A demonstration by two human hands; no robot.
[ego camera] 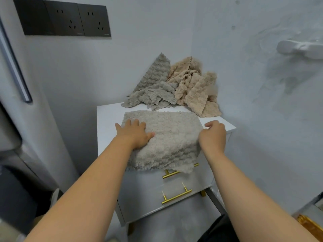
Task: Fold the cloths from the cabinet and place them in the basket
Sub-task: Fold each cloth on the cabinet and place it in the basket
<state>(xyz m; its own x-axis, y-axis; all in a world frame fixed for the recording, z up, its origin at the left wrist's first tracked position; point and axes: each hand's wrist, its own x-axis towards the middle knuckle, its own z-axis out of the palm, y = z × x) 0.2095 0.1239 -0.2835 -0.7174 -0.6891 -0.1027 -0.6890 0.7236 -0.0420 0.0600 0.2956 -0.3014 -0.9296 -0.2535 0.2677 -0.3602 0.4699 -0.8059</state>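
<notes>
The left hand (135, 132) lies flat, fingers straight, pressing the spread cloth (167, 137) at centre frame. The right hand (213, 135) curls on the cloth's right edge, apparently pinching it. The cloth's near part overhangs the white surface (108, 123), so a careless tug could slide it off. Behind lie one grey heap (153, 89) and one peach heap (194, 89); the cloths within each can't be counted. No basket shows.

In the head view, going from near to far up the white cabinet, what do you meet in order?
Lower gold bar handle → upper gold bar handle → spread beige fleecy cloth → crumpled grey cloth and crumpled peach cloths, side by side at the back.
</notes>
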